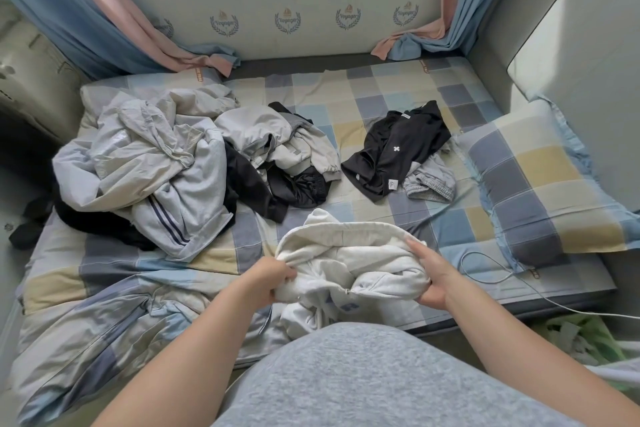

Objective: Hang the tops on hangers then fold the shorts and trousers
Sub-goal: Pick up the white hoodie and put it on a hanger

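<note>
You hold a white hoodie low in the middle of the frame. It is bunched up on the bed, just in front of you. Your left hand grips its left side with curled fingers. Your right hand holds its right side, with the thumb on top and the fingers tucked under the cloth. The hood lies open toward the top of the frame. A big pile of grey, white and black clothes sits on the left side of the bed, near the hoodie but not touching it. Some black clothing with a small white cross lies right of the middle. Grey shorts peek out from under its lower right edge. A checked pillow lies on the right side of the bed. A thin white cable runs over the sheet just right of your right hand. A crumpled quilt lies at the lower left. Blue and pink curtains hang in both upper corners.
</note>
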A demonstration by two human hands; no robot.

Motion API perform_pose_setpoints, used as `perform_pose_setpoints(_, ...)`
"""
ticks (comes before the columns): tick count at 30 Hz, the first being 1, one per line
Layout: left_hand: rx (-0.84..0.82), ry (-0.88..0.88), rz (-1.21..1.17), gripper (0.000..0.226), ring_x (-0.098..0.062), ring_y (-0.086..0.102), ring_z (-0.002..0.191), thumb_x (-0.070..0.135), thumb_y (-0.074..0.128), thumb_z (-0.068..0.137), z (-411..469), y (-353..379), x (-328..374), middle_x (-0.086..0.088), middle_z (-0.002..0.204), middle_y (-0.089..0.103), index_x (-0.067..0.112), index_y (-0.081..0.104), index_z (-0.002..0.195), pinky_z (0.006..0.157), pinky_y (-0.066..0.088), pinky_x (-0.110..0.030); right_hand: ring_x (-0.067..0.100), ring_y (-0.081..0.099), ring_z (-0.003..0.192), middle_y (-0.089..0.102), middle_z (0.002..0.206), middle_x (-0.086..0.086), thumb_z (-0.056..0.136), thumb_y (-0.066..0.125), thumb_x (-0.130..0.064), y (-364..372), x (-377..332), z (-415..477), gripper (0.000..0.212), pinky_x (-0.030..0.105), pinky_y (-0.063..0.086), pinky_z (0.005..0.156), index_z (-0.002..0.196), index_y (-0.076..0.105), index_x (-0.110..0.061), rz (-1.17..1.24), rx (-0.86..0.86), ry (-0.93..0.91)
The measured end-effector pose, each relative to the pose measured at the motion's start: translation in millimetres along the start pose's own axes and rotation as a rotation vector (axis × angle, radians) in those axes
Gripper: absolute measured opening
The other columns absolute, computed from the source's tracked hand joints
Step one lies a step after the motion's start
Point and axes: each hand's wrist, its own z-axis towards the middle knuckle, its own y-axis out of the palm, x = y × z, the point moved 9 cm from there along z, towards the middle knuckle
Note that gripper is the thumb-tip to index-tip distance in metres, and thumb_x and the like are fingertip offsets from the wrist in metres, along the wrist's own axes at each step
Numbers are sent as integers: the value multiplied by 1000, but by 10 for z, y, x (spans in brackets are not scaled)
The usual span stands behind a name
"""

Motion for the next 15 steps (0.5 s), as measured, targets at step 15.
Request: perform_pose_setpoints(15, 27, 753, -518, 45, -31, 68, 90, -5, 41, 77, -1538, -285, 2097, -17, 104, 69, 12, 64, 111, 82, 59, -46, 16, 59, 71, 64, 77, -2, 89, 62, -16, 600, -1936, -1701, 11, 28, 48, 59, 79, 64, -19, -458, 359, -1106)
